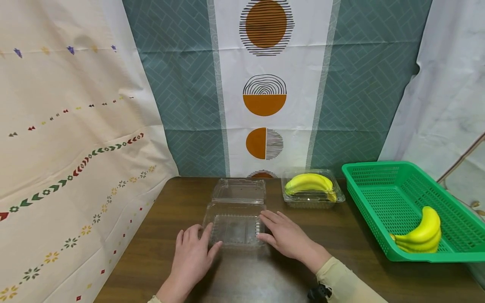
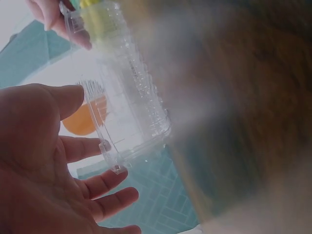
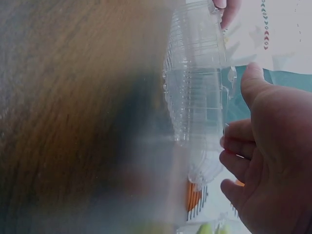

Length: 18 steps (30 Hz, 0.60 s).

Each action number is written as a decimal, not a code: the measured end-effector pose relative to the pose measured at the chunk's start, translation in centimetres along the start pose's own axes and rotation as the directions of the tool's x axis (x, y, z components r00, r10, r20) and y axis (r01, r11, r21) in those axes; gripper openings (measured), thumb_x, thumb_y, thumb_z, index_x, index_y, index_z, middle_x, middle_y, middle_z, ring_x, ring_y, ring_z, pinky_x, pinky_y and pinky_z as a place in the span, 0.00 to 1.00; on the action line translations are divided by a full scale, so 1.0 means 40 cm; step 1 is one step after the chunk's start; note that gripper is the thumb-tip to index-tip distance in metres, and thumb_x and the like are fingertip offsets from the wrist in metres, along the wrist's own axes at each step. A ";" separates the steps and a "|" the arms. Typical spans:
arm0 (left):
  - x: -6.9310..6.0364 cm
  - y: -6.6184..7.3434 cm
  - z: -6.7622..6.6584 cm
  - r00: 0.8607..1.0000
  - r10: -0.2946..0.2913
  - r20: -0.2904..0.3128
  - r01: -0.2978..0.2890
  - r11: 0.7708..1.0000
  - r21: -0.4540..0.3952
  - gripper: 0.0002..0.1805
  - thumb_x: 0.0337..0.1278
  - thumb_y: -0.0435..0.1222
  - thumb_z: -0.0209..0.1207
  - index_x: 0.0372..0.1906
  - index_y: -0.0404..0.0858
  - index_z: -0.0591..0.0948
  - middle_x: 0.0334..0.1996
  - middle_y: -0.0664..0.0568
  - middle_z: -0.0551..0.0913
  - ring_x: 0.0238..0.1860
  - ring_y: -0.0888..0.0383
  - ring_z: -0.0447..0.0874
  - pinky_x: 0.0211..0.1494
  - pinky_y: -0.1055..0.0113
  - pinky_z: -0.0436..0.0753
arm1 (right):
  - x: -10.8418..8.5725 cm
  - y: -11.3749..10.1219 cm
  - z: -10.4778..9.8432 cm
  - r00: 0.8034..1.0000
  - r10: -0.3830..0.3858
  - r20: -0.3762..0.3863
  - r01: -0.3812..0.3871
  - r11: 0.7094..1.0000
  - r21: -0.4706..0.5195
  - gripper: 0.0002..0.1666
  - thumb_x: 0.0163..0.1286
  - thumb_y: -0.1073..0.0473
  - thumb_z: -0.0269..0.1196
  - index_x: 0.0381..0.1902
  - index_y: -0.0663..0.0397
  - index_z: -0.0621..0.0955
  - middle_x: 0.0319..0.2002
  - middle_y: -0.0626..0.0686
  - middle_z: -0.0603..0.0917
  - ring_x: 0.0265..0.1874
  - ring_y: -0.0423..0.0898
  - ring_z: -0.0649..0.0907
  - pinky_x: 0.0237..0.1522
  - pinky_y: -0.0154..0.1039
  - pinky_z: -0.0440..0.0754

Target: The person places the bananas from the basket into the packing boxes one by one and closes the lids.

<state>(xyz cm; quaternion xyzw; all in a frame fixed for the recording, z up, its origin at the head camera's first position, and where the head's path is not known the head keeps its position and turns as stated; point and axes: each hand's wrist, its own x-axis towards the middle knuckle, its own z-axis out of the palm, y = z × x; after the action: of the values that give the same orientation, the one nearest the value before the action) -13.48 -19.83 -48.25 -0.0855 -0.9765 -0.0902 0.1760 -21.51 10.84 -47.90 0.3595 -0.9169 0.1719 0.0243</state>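
Observation:
A clear plastic clamshell box (image 1: 235,229) stands on the table with its lid (image 1: 239,191) folded back toward the wall; nothing lies inside. At its left rim is my left hand (image 1: 193,254), fingers loosely spread. My right hand (image 1: 288,237) has its fingertips at the right rim. In the left wrist view, the fingertips of the left hand (image 2: 44,151) meet the rim of the box (image 2: 129,97), with the thumb beside it. The right wrist view has the relaxed fingers of the right hand (image 3: 287,146) along the edge of the box (image 3: 195,92).
Behind on the right sits a closed clear box (image 1: 312,200) with yellow bananas (image 1: 308,183) inside. A green plastic basket (image 1: 373,223) at the right holds another bunch of bananas (image 1: 422,235). Patterned cloths (image 1: 189,92) hang along the back and left of the wooden table (image 1: 151,240).

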 end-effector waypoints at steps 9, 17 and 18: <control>-0.005 0.017 0.003 0.999 0.029 -0.024 -0.029 1.000 0.002 0.34 0.73 0.54 0.71 0.74 0.38 0.83 0.59 0.34 0.81 0.62 0.34 0.80 0.72 0.26 0.70 | -0.005 0.009 0.001 1.000 0.017 -0.018 -0.016 1.000 0.013 0.42 0.87 0.38 0.58 0.79 0.68 0.74 0.80 0.63 0.72 0.81 0.61 0.69 0.83 0.62 0.59; -0.005 0.034 0.002 0.999 0.033 -0.001 -0.033 0.999 -0.029 0.34 0.74 0.54 0.71 0.75 0.39 0.82 0.60 0.35 0.80 0.63 0.35 0.79 0.73 0.27 0.70 | -0.022 0.017 0.004 0.998 0.044 -0.037 -0.044 0.999 0.013 0.42 0.87 0.39 0.60 0.80 0.67 0.73 0.82 0.63 0.71 0.82 0.60 0.68 0.84 0.61 0.58; -0.006 0.036 0.002 0.999 0.035 0.001 -0.035 0.999 -0.031 0.34 0.74 0.53 0.71 0.75 0.39 0.82 0.60 0.35 0.80 0.63 0.35 0.79 0.73 0.27 0.70 | -0.024 0.018 0.004 0.998 0.048 -0.040 -0.047 0.999 0.019 0.42 0.86 0.39 0.60 0.80 0.67 0.73 0.82 0.63 0.71 0.82 0.60 0.68 0.84 0.61 0.57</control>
<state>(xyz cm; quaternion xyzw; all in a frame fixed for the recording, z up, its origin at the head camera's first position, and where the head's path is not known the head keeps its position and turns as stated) -13.01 -18.44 -48.21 -0.1054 -0.9735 -0.1023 0.1753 -21.25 11.91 -48.42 0.3340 -0.9230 0.1878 0.0358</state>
